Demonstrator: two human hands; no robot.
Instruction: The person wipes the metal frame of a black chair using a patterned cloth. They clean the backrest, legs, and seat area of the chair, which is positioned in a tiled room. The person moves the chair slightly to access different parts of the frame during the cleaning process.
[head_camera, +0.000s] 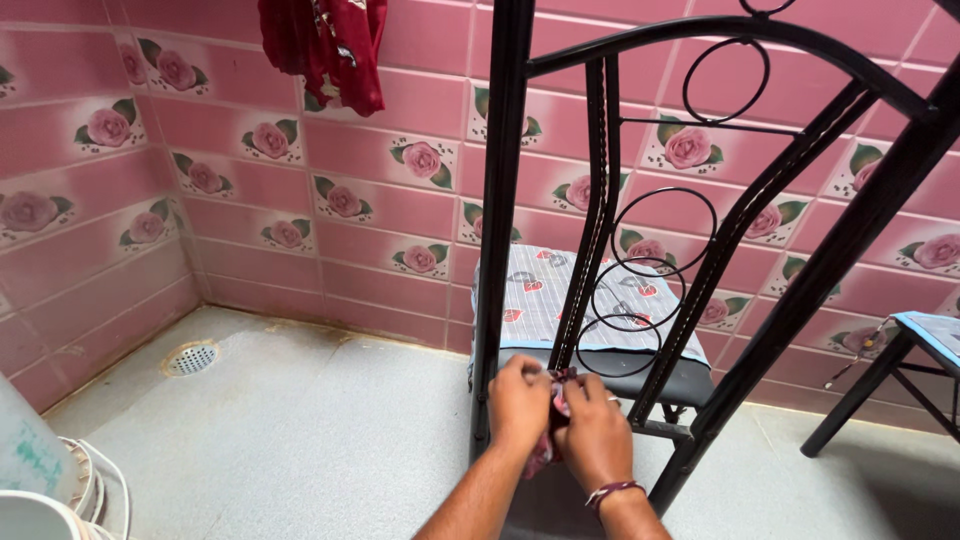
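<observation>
Both forearms reaching forward from the lower edge, bare, angled inward. Left hand (518, 400) and right hand (592, 432) pressed close together, knuckles up, fingers curled tight in a shared pinching grip. A ring on a right finger, a thread band round the right wrist.
</observation>
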